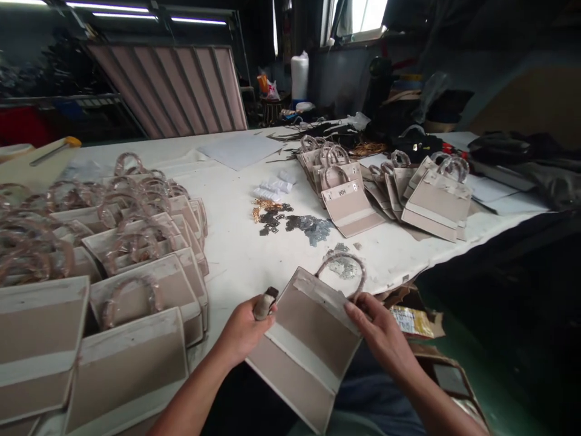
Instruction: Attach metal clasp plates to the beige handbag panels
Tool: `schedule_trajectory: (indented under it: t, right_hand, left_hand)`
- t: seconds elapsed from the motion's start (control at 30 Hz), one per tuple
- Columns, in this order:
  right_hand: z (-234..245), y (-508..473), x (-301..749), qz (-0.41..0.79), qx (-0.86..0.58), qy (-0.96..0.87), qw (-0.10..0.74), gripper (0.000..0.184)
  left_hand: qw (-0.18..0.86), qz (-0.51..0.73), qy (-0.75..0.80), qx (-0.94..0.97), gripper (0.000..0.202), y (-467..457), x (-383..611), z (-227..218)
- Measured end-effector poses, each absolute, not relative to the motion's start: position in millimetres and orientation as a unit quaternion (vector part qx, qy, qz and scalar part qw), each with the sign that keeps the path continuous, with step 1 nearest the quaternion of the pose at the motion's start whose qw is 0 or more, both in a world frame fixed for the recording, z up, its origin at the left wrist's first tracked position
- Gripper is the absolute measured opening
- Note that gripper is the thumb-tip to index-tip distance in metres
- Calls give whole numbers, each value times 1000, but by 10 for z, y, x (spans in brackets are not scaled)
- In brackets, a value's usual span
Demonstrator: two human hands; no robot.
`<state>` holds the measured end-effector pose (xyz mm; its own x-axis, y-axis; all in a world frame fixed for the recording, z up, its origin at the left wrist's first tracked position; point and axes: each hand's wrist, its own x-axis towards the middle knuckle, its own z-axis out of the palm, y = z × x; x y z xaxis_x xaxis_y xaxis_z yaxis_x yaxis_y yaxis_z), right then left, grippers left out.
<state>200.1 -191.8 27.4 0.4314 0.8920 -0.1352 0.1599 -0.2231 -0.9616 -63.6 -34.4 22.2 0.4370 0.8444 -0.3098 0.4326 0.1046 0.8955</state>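
My left hand (249,330) is closed around a short tool with a pale, worn grip and a dark end (265,303); its exact kind I cannot make out. The same hand also meets the left edge of a beige handbag panel (313,327). With thumb on top, my right hand (376,324) pinches this panel at its upper right, by the foot of its plastic-wrapped handle. The panel is tilted over my lap, with a pale strip across its middle. Just beyond it lie thin metal plates (313,229) and gold-coloured fittings (259,209).
Rows of beige handbag panels (131,357) with wrapped handles crowd the left side. More panels (351,206) lean in stacks at the right on the white table (231,242). Small white packets (275,186) lie mid-table. Open cardboard boxes (436,354) sit below the right edge.
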Motion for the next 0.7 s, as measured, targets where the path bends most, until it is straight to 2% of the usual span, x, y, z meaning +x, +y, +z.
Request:
schedule_trajectory:
  t: [0.13, 0.3, 0.37, 0.53, 0.7]
  right_hand:
    - [119, -2107, 1991, 382, -700, -406, 447, 41]
    - [2, -2356, 1946, 251, -742, -461, 416, 36]
    - [10, -2427, 1917, 245, -725, -483, 426, 33]
    - [58, -2421, 1810, 365, -663, -442, 482, 41]
    - [256, -2271, 1660, 291, -546, -565, 546, 25]
  left_hand:
    - [552, 134, 489, 662, 30, -144, -608, 225]
    - [555, 103, 468, 680, 32, -192, -603, 286]
    - [556, 101, 463, 683, 32, -284, -624, 302]
    - [516, 130, 482, 696, 34, -435, -791, 479]
    - [404, 227, 528, 711, 39, -575, -1234, 1134]
